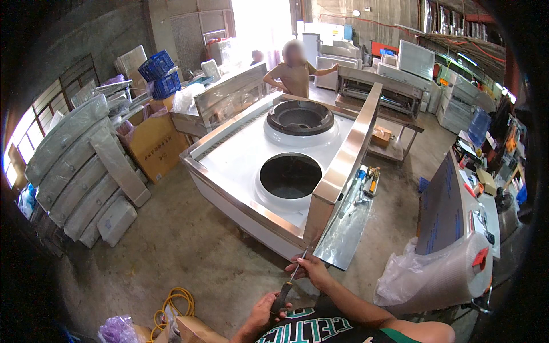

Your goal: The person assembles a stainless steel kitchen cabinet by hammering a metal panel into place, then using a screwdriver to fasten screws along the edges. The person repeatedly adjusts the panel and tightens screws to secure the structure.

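Note:
A large stainless-steel wok range (240,166) with a white top stands in front of me. It has two round burner openings, and the far one bears a black ring (299,117). My left hand (265,310) is wrapped round the dark handle of a screwdriver (281,296). Farther up the tool, my right hand (311,271) pinches the thin shaft with its fingertips. The shaft points at the range's near right corner, below the upright steel back panel (349,154). Whether the tip sits in a screw is too small to tell.
On the right, hand tools (373,180) lie on a metal sheet (349,240) beside the range. Bubble wrap (440,274) rolls out near a cluttered bench (483,211). Wrapped panels (74,171) and a cardboard box (154,146) stand left. A yellow hose (180,294) lies below. Another person (294,74) stands beyond.

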The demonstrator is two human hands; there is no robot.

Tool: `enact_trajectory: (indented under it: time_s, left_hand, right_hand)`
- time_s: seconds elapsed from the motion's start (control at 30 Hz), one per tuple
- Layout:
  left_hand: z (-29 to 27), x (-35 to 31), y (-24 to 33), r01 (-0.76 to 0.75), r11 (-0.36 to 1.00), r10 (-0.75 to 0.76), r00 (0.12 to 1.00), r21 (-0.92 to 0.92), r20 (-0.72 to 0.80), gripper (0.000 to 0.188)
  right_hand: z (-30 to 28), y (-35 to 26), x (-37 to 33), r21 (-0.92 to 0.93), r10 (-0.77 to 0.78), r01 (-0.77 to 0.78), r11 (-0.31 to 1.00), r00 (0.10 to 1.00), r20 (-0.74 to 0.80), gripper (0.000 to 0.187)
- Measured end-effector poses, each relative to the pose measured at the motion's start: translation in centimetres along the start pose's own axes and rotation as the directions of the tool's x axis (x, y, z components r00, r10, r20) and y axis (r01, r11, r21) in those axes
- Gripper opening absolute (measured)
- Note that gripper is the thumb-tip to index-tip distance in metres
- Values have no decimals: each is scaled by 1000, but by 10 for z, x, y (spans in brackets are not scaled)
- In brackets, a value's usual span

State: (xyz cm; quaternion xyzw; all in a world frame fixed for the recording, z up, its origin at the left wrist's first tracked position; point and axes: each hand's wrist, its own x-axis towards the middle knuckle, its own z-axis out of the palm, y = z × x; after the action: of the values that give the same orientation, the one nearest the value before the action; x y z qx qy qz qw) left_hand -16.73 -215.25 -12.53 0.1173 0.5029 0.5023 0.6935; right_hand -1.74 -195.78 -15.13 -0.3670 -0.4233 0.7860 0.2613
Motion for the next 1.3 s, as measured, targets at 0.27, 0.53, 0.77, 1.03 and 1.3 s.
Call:
enact_trajectory:
  time_s: [0.27, 0.53, 0.77, 1.03, 1.3]
  left_hand:
    - [4, 2, -1, -421, 354, 634, 764, 835, 116, 48]
    - [-1, 3, 5, -60, 987, 63, 998, 149, -18, 41]
    - [-3, 10, -1, -285, 741, 327, 944, 608, 43, 39]
    - [1, 7, 8, -131, 951, 144, 989, 280, -27, 35]
    - [6, 7, 7, -194, 788, 245, 970, 584, -8, 36]
  right_hand:
    - [-5, 5, 1, -88, -29, 28, 996, 1000, -1, 30]
    - [-5, 2, 0, -73, 5, -5, 997, 1000, 0, 31]
    - [-4, 1, -3, -32, -13, 13, 999, 1000, -5, 25]
    - [-1, 0, 1, -152, -20, 8, 988, 997, -72, 28]
    - [-8, -1, -3, -67, -7, 7, 998, 1000, -2, 30]
